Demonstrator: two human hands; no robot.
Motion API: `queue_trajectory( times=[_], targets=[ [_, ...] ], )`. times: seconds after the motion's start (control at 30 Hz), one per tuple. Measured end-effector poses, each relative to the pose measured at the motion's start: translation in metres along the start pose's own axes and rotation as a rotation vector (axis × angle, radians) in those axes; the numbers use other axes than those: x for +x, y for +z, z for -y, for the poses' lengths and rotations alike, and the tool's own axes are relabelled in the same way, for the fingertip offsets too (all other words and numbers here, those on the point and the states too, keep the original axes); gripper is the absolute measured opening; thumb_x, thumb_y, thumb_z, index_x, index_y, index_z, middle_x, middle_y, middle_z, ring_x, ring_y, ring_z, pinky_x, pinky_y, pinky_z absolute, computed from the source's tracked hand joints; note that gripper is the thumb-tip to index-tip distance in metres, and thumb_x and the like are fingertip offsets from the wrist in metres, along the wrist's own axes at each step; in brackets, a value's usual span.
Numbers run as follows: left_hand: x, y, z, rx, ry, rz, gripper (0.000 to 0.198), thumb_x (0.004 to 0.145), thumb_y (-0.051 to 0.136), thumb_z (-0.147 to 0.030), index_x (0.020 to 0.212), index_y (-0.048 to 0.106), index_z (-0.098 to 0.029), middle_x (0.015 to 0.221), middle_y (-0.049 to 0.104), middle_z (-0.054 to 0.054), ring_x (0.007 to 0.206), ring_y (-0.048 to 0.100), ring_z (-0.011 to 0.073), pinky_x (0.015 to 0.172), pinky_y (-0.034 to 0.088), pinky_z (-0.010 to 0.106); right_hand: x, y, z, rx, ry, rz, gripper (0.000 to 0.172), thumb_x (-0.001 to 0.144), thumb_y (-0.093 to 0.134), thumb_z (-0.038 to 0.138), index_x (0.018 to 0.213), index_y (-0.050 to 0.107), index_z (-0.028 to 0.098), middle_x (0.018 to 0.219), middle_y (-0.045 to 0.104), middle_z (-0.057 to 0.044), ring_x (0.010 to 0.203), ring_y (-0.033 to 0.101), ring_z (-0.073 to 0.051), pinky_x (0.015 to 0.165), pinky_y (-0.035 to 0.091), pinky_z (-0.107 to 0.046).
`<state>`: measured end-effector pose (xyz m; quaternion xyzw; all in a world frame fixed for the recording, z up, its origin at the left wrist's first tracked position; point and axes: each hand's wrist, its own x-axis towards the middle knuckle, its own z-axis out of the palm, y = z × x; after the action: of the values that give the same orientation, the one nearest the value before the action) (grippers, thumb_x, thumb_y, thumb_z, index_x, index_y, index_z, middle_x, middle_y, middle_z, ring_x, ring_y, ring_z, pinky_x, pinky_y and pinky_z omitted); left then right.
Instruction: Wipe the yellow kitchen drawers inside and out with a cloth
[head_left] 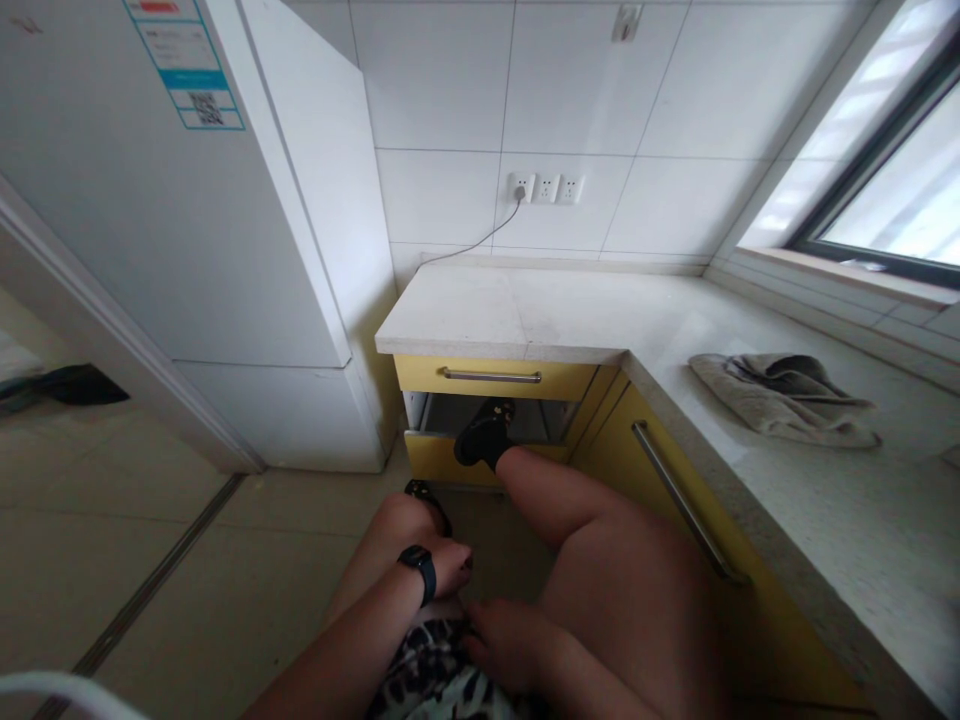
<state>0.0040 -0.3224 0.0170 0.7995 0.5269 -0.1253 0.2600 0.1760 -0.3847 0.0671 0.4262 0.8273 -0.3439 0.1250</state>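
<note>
The open yellow drawer, its front running left to right, lies beyond both hands: left hand nearer, fingers curled together; right hand lower, finger state unclear.

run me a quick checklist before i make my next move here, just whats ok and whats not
1. Hands free of objects: cannot tell; the left hand and right hand are by the patterned clothing, fingers partly hidden.
2. Lower drawer closed: not ok; its inside shows above the yellow front.
3. Foot clear of that drawer: not ok; the black shoe of the raised leg overlaps its opening. Whether it bears weight cannot be told.
4. Upper drawer closed: ok, it looks shut beneath the countertop.
5. Cloth away from the countertop's front edge: ok, it lies folded back from it.
</note>
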Motion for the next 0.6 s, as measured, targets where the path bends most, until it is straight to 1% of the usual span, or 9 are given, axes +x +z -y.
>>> queue_trajectory(
  times=[0.13,0.23,0.37,0.5,0.6],
  targets=[
    [0.013,0.017,0.004,0.010,0.011,0.009,0.031,0.087,0.051,-0.036,0.103,0.076,-0.027,0.107,0.077,0.008,0.100,0.071,0.0283,0.085,0.053,0.038,0.000,0.000,0.001,-0.007,0.011,0.009,0.048,0.089,0.041,0.044,0.120,0.069,0.019,0.115,0.072,-0.019,0.103,0.070,-0.036,0.083,0.053,-0.045],
    [0.018,0.024,0.008,0.015,0.011,0.002,0.031,0.087,0.052,-0.036,0.104,0.076,-0.028,0.108,0.077,0.007,0.100,0.072,0.0274,0.085,0.054,0.037,0.004,0.002,-0.002,0.004,0.002,0.003,0.047,0.089,0.042,0.043,0.118,0.069,0.019,0.114,0.073,-0.018,0.103,0.070,-0.036,0.082,0.053,-0.045],
    [0.019,0.027,0.013,0.016,0.019,-0.009,0.031,0.089,0.050,-0.036,0.104,0.075,-0.028,0.108,0.077,0.008,0.099,0.072,0.0267,0.084,0.054,0.037,0.010,0.006,-0.009,0.009,-0.003,0.001,0.045,0.089,0.043,0.041,0.117,0.070,0.019,0.115,0.072,-0.019,0.103,0.070,-0.037,0.081,0.054,-0.046],
    [0.019,0.027,0.015,0.010,0.028,-0.007,0.032,0.089,0.049,-0.035,0.107,0.074,-0.028,0.110,0.077,0.007,0.100,0.072,0.0275,0.085,0.054,0.038,0.014,0.008,-0.012,-0.003,0.017,0.010,0.045,0.089,0.042,0.039,0.117,0.070,0.019,0.115,0.073,-0.018,0.103,0.070,-0.036,0.081,0.054,-0.045],
    [0.019,0.027,0.015,0.006,0.029,-0.005,0.033,0.090,0.047,-0.034,0.109,0.074,-0.029,0.112,0.076,0.007,0.103,0.071,0.0282,0.087,0.054,0.039,0.015,0.009,-0.014,0.024,0.043,-0.007,0.043,0.088,0.045,0.040,0.117,0.071,0.021,0.114,0.073,-0.016,0.104,0.070,-0.035,0.083,0.053,-0.044]
  ],
)
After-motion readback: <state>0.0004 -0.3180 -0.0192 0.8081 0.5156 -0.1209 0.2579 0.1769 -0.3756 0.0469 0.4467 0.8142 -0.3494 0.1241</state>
